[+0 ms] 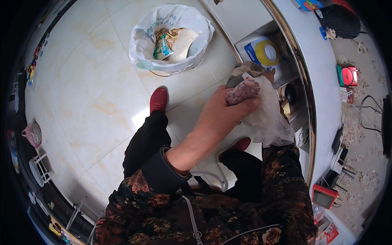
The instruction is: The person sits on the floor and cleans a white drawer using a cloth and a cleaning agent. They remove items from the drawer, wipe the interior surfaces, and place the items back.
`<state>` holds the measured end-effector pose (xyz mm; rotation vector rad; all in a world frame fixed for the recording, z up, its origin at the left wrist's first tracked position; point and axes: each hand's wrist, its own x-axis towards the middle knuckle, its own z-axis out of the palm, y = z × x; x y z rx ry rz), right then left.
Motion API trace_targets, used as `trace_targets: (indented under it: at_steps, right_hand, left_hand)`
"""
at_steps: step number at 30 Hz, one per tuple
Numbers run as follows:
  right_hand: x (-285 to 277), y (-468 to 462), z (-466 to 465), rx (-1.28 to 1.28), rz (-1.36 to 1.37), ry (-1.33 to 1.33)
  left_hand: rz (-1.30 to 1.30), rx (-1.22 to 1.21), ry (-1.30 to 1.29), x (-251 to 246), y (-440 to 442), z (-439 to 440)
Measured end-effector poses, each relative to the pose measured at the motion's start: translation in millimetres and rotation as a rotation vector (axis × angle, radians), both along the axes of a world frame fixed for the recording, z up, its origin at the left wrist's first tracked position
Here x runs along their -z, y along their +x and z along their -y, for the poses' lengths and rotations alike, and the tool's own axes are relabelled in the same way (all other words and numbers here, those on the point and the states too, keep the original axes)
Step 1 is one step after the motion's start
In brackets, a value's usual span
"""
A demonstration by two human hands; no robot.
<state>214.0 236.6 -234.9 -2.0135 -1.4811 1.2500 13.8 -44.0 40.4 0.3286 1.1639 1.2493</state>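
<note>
My left hand (214, 113) reaches across from the left and is shut around a small bundle of purplish-pink pieces (243, 91), which seem to be wrapped in clear plastic. A crumpled translucent plastic bag (269, 116) hangs beside it, over my right forearm. Just beyond the bundle is a grey-brown cloth-like item (248, 70). My right hand (269, 75) is mostly hidden behind the bag; only some fingers show, at the opening of a low cabinet compartment. Near those fingers lies a roll of yellow tape (267, 52) against a blue and white box (251, 52).
A bin lined with a white plastic bag (199, 52) stands on the tiled floor, holding scraps and a wrapper. To the right runs a white cabinet top (318, 113) with a brown-trimmed edge. My red shoes (159, 99) are below. A white stool (39, 170) stands at far left.
</note>
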Motion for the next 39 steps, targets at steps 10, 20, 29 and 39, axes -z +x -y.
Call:
trace_targets:
  at_steps: [10,20,29,39]
  right_hand:
    - [41.8,16.5,-1.7,0.103,-0.044,0.414]
    - [20.3,-19.1,17.3,-0.051,-0.032,0.186]
    - [-75.6,36.6,168.3,-0.484,-0.573,-0.501]
    - [-120.7,245.5,321.6,0.6,-0.326,-0.213]
  left_hand:
    - [0.001,-0.03,0.129,1.6,-0.8,-5.7]
    - [0.057,-0.05,0.02,-4.9,-6.4,-5.0]
    - [-0.06,-0.11,0.025,-14.6,-7.5,-4.8]
    - [-0.203,0.012,-0.029,0.0,4.8,-12.1]
